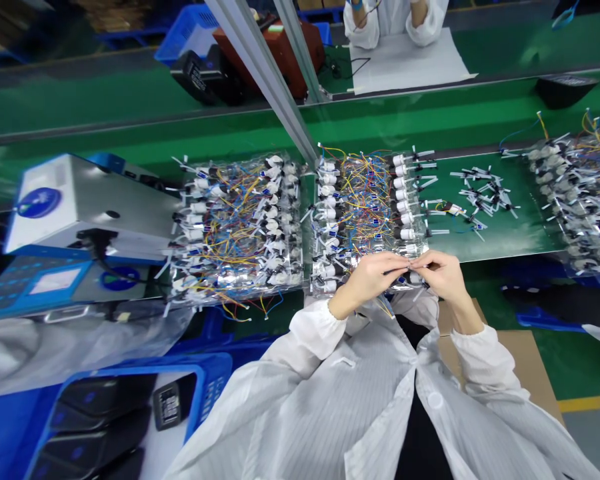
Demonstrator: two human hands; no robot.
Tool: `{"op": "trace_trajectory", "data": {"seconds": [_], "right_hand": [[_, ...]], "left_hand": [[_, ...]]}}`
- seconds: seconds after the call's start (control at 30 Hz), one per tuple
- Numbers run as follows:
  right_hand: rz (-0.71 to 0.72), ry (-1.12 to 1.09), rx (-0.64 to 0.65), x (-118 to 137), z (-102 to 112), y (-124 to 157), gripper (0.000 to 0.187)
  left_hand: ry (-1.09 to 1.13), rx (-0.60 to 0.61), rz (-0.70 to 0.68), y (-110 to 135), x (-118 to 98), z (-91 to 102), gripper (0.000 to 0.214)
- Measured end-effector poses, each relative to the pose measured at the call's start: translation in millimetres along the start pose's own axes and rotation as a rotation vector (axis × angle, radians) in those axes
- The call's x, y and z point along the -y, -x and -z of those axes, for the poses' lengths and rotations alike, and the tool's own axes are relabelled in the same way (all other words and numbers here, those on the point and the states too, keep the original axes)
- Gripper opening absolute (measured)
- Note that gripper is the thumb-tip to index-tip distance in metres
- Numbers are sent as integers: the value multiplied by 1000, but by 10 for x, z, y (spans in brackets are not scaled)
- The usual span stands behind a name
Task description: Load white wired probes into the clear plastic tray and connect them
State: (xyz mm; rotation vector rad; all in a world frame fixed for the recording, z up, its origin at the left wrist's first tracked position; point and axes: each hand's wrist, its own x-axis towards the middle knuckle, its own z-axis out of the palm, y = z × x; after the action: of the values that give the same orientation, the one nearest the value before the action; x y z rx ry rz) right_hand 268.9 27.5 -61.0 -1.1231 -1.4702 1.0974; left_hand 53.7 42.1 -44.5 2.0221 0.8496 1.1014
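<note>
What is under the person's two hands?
The clear tray with wired white-capped parts lies under the left hand and right hand. Their fingers mostly hide the small piece pinched between them.

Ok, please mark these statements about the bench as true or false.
1. The left hand and right hand meet at the near edge of the middle tray. True.
2. Loose parts lie on the green belt, right of that tray. True.
3. The left hand lies flat on the belt. False: it pinches a small part with the right hand.
4. The blue crate stands on the belt. False: the blue crate sits low at the left.
</note>
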Motion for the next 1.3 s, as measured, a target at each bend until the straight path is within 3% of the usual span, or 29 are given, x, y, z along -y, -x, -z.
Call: {"op": "trace_trajectory", "data": {"seconds": [0.43,0.7,0.93,1.1,1.3], "right_hand": [[79,-24,-84,45,-45,12,6],[-17,104,66,32,68,-18,6],[-44,-116,-106,42,-83,9,8],[-60,-163,-142,8,-114,43,13],[-66,-194,-156,0,-118,48,13]], "left_hand": [[-12,-135,4,27,2,-54,13],[-147,29,-150,15,56,-12,19],[-57,-170,-92,55,56,-68,16],[-42,-183,-99,59,83,-108,15],[-27,-108,-143,14,112,-73,17]]}}
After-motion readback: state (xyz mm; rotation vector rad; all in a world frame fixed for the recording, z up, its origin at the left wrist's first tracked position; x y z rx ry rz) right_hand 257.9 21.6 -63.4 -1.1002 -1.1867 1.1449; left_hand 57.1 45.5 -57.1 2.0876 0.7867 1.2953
